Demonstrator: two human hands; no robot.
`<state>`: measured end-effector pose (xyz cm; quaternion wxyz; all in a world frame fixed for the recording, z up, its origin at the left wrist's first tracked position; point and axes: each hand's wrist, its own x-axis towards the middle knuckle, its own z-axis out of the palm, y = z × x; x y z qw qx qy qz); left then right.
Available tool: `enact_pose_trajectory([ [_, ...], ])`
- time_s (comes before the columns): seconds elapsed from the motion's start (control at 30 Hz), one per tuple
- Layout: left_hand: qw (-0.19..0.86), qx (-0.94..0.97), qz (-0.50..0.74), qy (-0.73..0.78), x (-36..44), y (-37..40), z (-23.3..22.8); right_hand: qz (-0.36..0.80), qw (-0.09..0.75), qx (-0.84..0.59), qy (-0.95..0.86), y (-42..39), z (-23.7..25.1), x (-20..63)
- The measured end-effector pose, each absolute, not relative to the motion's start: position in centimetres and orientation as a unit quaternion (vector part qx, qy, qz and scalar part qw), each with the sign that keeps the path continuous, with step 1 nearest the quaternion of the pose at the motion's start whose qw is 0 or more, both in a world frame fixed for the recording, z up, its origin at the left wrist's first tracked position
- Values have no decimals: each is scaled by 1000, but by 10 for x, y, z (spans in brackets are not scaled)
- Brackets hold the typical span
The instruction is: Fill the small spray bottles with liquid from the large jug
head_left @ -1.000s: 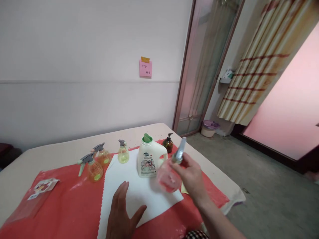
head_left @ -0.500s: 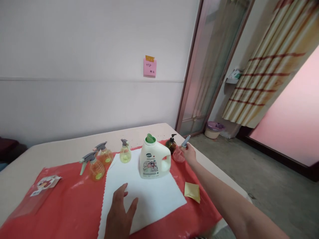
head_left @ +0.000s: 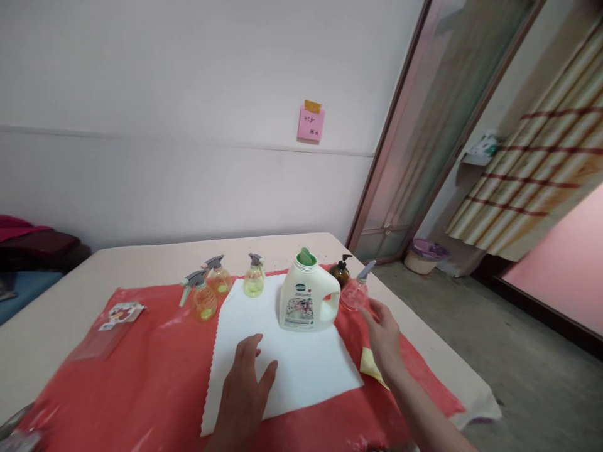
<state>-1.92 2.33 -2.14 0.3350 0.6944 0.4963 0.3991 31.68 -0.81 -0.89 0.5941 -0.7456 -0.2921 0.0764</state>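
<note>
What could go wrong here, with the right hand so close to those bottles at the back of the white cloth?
The right hand hovers open just short of the pink spray bottle, which stands close beside the brown pump bottle and white jug; a loose reach could knock one over. The left hand rests on the white cloth; dragging it might shift the jug.

White cloth (head_left: 301, 370) bare in front; detergent jug (head_left: 307, 298), spray bottles (head_left: 207, 295) block far edge.

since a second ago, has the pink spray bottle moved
Yes. The pink spray bottle went from in front of the white detergent jug to standing behind it, beside the brown pump bottle; the right hand has let go.
</note>
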Motion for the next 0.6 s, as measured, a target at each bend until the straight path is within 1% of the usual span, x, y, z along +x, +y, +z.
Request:
enact_pose_trajectory([
  [0.2, 310, 676, 423, 518, -30, 35, -17, 133, 622, -641, -430, -10, 29, 216],
  [0.27, 289, 656, 437, 544, -38, 43, -13, 113, 609, -604, -501, -3, 32, 182],
  [0.33, 275, 632, 448, 569, -49, 53, -9, 80, 575, -579, -573, 2, 24, 154],
  [0.43, 291, 600, 444, 598, -66, 66, -9, 67, 548, -546, -630, 6, -1, 125],
  [0.53, 307, 576, 439, 617, -76, 75, -16, 45, 521, -521, -675, 4, -26, 111],
  [0.6, 294, 575, 437, 626, -77, 80, -25, 22, 499, -510, -700, 3, -35, 107],
])
